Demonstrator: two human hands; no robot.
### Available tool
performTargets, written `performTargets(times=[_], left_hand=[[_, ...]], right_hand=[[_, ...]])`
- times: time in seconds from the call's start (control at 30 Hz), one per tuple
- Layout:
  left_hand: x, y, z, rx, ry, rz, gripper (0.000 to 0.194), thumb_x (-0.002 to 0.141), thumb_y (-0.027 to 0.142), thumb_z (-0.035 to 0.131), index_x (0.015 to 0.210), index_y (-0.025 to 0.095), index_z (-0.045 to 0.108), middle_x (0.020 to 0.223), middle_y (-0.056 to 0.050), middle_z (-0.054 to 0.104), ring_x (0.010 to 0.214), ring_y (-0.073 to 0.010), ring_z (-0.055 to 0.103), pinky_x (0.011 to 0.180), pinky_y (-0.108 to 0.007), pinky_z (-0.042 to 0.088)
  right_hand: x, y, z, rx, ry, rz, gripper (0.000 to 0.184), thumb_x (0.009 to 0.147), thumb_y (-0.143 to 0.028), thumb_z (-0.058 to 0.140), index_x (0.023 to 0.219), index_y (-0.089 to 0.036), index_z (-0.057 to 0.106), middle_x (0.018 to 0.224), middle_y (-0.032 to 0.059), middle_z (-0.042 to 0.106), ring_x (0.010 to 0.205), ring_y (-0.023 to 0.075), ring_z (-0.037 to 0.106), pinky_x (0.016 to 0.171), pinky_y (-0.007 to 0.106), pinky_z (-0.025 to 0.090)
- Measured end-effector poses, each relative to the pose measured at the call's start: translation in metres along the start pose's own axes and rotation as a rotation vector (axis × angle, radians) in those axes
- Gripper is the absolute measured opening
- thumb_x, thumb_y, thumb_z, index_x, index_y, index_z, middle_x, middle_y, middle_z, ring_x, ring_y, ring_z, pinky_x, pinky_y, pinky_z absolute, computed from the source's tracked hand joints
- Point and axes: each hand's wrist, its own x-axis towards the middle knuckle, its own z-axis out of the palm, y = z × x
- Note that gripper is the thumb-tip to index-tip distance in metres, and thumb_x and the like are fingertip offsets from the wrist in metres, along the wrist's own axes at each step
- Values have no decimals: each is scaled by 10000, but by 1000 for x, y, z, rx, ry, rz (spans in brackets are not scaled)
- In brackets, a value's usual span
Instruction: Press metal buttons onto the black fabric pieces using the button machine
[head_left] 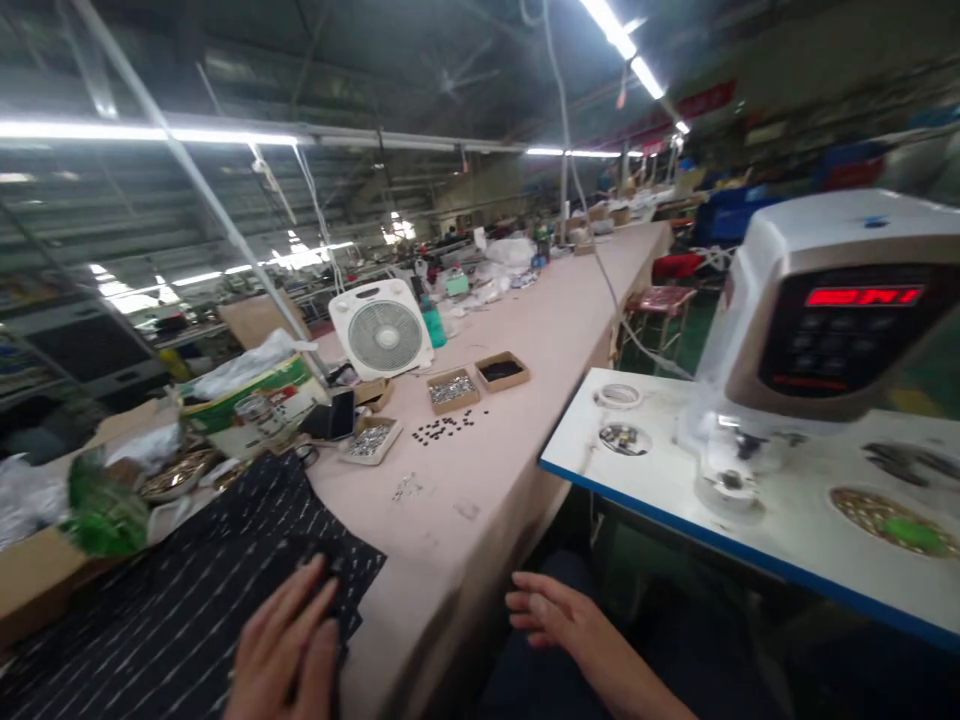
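My left hand [281,650] is over the right end of a dark cloth [225,540] with white broken stripes, fingers stretched out; whether it presses on the cloth I cannot tell. The cloth lies on the left part of a long table. My right hand [559,620] hangs in the air between the table and the machine stand, above my lap. Its fingers are a little bent and apart, with nothing in them. Several small black pieces [442,428] are scattered on the table beyond, beside a box of shiny metal parts [451,388].
A white machine [832,230] with a lit red display stands at the right on a blue-edged white stand [645,480]. On the pale table [555,320] are a box fan [384,330], a box of black parts [501,370], a tray of metal parts [371,438] and a phone [343,414].
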Motion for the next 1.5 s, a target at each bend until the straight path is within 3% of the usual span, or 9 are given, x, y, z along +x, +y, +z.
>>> performTargets(times=[0.13, 0.23, 0.37, 0.53, 0.7, 0.83, 0.93, 1.13, 1.5], left_hand=[[-26, 58, 70, 40, 6, 702, 401, 882, 184, 639, 1273, 268, 676, 1384, -74, 621, 1324, -300, 528, 1012, -423, 561], [-36, 100, 98, -51, -31, 795, 373, 899, 327, 608, 1234, 183, 683, 1303, -138, 656, 1245, -298, 585, 918, -391, 605], [-18, 121, 79, -244, -92, 880, 333, 886, 231, 613, 1209, 154, 642, 1253, -122, 687, 1271, -252, 570, 1000, -354, 568], [36, 93, 67, 1, -406, 611, 921, 700, 297, 842, 1495, 122, 411, 1526, -190, 472, 1410, -390, 422, 1157, -566, 404], [69, 73, 90, -67, -989, 279, 263, 946, 220, 456, 1068, 227, 688, 1009, -61, 748, 972, -270, 691, 828, -384, 510], [91, 91, 96, -298, -1034, 237, 203, 922, 230, 443, 963, 208, 641, 912, -32, 697, 870, -217, 634, 777, -312, 445], [112, 114, 94, -416, -1062, 295, 197, 937, 270, 441, 948, 201, 625, 891, -12, 672, 836, -195, 603, 777, -297, 430], [145, 149, 82, -361, -1138, 311, 306, 962, 431, 472, 876, 196, 647, 811, 6, 660, 771, -184, 594, 676, -272, 416], [181, 149, 91, -428, -1415, 346, 199, 798, 304, 633, 938, 176, 692, 810, 31, 668, 742, -166, 584, 657, -236, 432]], right_hand=[[8, -47, 52, 117, -229, -80, 711, 808, -646, 717, 1359, -207, 620, 1202, 118, 716, 1098, 284, 668, 946, 407, 507], [11, -60, 47, -74, -96, -84, 465, 770, -466, 782, 1140, -185, 745, 985, 57, 757, 933, 252, 679, 896, 376, 506], [1, -66, 4, -190, 3, -103, 301, 801, -409, 726, 981, -172, 774, 949, 48, 765, 919, 250, 677, 894, 364, 499], [-18, -82, -45, -256, 113, -111, 315, 852, -380, 671, 1083, -180, 746, 943, 36, 758, 836, 214, 685, 820, 331, 510], [-32, -98, -76, -719, 262, -220, 299, 882, -315, 627, 1129, -185, 731, 1075, 77, 752, 996, 275, 686, 931, 413, 504], [-45, -114, -63, -1267, 498, -541, 589, 821, -239, 727, 1389, -184, 582, 1406, 145, 602, 1324, 340, 508, 1128, 513, 353], [-43, -122, -40, -1384, 339, -685, 777, 792, -387, 804, 1468, -171, 489, 1484, 152, 539, 1401, 342, 426, 1196, 515, 247], [-15, -119, -36, -1249, 169, -397, 124, 869, -163, 617, 935, -184, 720, 917, 54, 736, 855, 217, 660, 795, 331, 450], [-16, -148, -42, -939, 127, -309, 107, 861, -183, 551, 864, -180, 657, 828, 6, 668, 772, 163, 579, 698, 264, 384]])
